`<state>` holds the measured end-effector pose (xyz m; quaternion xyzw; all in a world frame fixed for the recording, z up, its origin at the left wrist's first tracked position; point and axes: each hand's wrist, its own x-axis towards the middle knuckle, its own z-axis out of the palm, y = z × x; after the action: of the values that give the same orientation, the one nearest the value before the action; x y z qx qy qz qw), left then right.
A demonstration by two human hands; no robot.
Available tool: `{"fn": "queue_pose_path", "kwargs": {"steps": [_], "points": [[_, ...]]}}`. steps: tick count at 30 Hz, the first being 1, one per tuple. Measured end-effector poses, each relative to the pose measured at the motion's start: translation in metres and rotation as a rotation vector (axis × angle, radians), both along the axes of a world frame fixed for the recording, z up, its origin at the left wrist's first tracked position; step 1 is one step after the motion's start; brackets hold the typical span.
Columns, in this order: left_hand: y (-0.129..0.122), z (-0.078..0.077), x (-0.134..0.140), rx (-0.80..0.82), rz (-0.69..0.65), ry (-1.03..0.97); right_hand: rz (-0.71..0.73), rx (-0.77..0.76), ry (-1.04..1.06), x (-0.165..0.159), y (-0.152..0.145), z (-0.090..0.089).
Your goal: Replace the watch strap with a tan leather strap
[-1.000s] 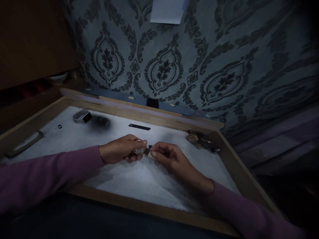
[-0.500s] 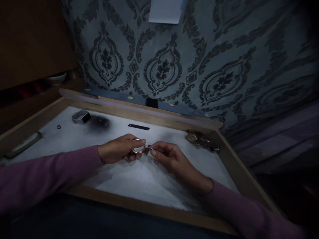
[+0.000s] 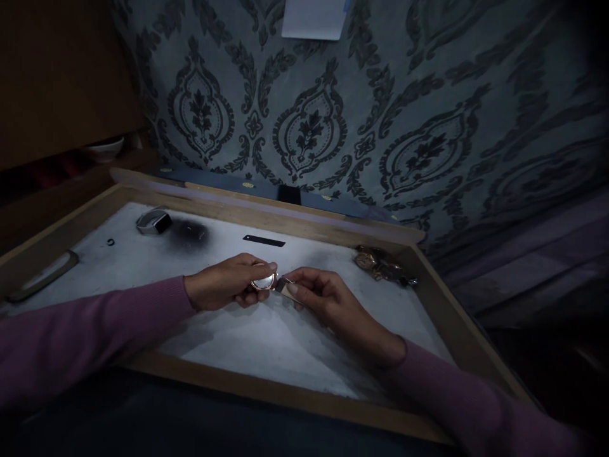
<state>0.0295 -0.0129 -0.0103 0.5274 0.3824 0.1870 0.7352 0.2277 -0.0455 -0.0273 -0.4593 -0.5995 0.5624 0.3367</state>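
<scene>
My left hand [image 3: 233,282] is closed around the edge of a round watch [image 3: 263,280] with a rose-gold rim, its thumb on top and fingers underneath. The watch face catches the light. Close at its right side, my right hand [image 3: 318,295] pinches a short flat watch strap [image 3: 287,289], dark on one part and pale on another. The strap's end meets the watch rim; whether it is fastened there I cannot tell. Both hands are over the white surface [image 3: 238,343] of a shallow wooden tray.
Wooden walls [image 3: 285,387] frame the white surface. At the back left stands a smartwatch [image 3: 155,222]; a small black ring [image 3: 111,242] and a curved strap [image 3: 45,279] lie further left. A thin black strip [image 3: 264,240] lies beyond my hands, with several watches [image 3: 383,266] at right.
The watch has tilted slightly in my left hand, so its face now shines brighter. Both hands keep their grips and nearly the same place. The view has shifted a little.
</scene>
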Motion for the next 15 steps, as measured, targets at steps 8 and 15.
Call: {"fn": "queue_pose_path", "kwargs": {"steps": [8,15], "points": [[-0.0007,0.0018,0.0008,0.002,0.000,0.022,0.006,0.030,0.021,-0.0017,-0.0009,0.0065],[-0.0018,0.0022,0.0009,0.023,0.002,0.016,0.012,0.102,0.064,-0.0035,-0.0009,0.0073]]}}
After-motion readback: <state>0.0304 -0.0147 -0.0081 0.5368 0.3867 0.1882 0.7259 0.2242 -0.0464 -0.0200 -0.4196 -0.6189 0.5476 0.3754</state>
